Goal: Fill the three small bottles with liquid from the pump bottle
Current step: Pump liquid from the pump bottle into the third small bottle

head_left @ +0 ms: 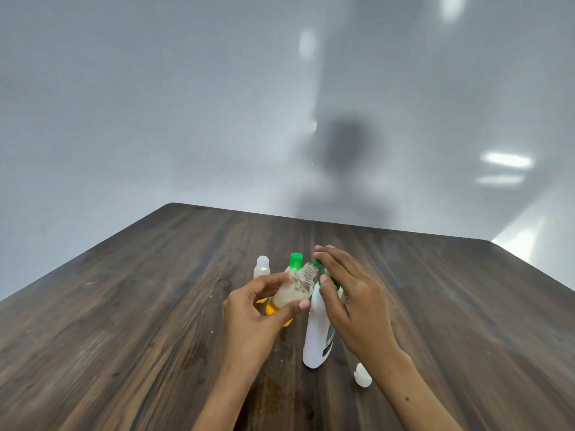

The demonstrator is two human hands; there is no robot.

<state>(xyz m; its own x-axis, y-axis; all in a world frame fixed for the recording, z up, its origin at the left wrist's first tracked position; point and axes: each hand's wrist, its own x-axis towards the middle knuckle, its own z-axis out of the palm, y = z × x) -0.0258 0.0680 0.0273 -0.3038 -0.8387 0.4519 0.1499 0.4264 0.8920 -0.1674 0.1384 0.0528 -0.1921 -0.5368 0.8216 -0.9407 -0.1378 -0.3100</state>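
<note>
My left hand [253, 309] grips a small clear bottle [297, 289], uncapped and tilted, its neck pointing at the green nozzle. Foamy and orange liquid sits in its lower part. My right hand [351, 293] rests on top of the green pump head [320, 266] of the white pump bottle [319, 334], which stands upright on the table. Behind my left hand stand a small bottle with a white cap [262, 267] and a small bottle with a green cap [295, 262]. A loose white cap [362, 374] lies on the table near my right wrist.
The dark wooden table [140, 306] stretches wide to the left and right of the bottles. A grey wall rises behind its far edge. A wet patch shows on the wood between my forearms.
</note>
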